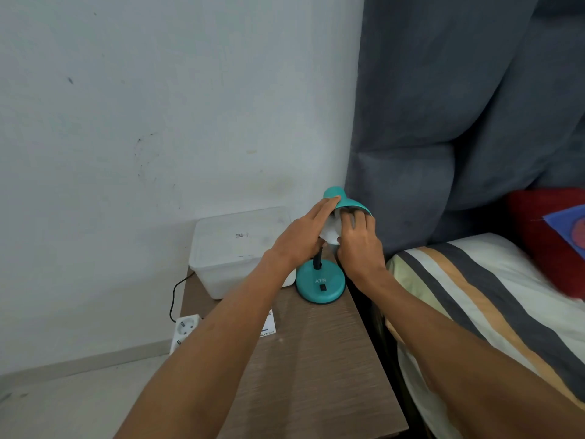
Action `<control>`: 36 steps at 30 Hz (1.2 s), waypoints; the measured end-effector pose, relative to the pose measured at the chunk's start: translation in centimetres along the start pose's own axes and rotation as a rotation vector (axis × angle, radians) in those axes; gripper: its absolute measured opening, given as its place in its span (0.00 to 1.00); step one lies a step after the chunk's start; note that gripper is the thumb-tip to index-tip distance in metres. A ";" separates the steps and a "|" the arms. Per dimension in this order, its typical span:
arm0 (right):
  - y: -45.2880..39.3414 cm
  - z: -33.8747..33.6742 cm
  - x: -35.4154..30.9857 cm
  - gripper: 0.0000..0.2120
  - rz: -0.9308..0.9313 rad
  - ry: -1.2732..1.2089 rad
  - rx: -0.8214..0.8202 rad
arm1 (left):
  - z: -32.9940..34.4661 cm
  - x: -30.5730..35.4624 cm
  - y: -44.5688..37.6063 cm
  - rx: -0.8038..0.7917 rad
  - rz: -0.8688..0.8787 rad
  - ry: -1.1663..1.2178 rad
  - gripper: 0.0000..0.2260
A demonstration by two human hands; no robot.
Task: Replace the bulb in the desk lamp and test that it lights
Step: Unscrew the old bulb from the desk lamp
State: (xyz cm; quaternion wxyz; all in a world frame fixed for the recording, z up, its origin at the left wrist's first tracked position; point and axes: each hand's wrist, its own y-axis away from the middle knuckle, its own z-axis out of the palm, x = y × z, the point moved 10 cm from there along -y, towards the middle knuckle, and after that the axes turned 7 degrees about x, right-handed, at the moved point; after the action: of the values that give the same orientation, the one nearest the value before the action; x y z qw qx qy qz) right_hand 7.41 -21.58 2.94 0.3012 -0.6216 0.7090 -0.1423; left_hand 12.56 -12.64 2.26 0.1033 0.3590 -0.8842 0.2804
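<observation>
- A small teal desk lamp (pixel 321 282) stands on a brown wooden bedside table (pixel 316 359), near the table's right edge and beside a bed.
- The left hand (pixel 304 231) lies over the left side of the lamp's teal shade (pixel 349 202), fingers stretched along it and steadying it.
- The right hand (pixel 359 240) reaches in under the shade's open mouth, its fingers curled around a white bulb (pixel 332 231) there; both hands cover most of the bulb.
- The lamp's round base carries the letters ATN and a black switch (pixel 322 288); a short black neck rises from it behind the hands.
- A translucent lidded plastic box (pixel 234 248) sits on the table just left of the lamp, close to the left wrist.
- A white power strip (pixel 184 331) with a black cable (pixel 173 296) lies at the table's left edge.
- A small printed card (pixel 268 327) lies partly under the left forearm.
- A grey padded headboard (pixel 459 122) rises behind the lamp; striped bedding (pixel 474 296) and a red pillow (pixel 544 236) fill the right side.
- A pale scuffed wall (pixel 158 106) stands behind the table.
</observation>
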 end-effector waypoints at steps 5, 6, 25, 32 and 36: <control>0.0 -0.2 0.1 0.31 0.098 -0.153 -0.004 | 0.0 0.1 -0.1 -0.001 0.007 0.010 0.45; 0.0 -0.3 0.3 0.30 0.133 -0.192 -0.003 | 0.1 0.1 -0.2 -0.002 0.007 0.012 0.45; 0.2 -0.6 -0.4 0.33 0.105 -0.161 -0.041 | -0.2 0.4 -0.1 0.009 0.011 0.004 0.44; 0.1 -0.3 -0.1 0.30 0.090 -0.185 -0.035 | -0.3 0.2 -0.1 0.009 0.003 0.007 0.44; 0.0 0.1 0.1 0.27 0.124 -0.167 -0.073 | -0.1 0.5 -0.1 -0.001 -0.001 0.004 0.44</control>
State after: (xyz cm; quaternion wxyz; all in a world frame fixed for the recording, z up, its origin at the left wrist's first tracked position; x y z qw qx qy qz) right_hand 7.45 -21.64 2.78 0.3445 -0.5969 0.7232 -0.0452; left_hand 12.31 -12.91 2.57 0.1054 0.3589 -0.8839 0.2806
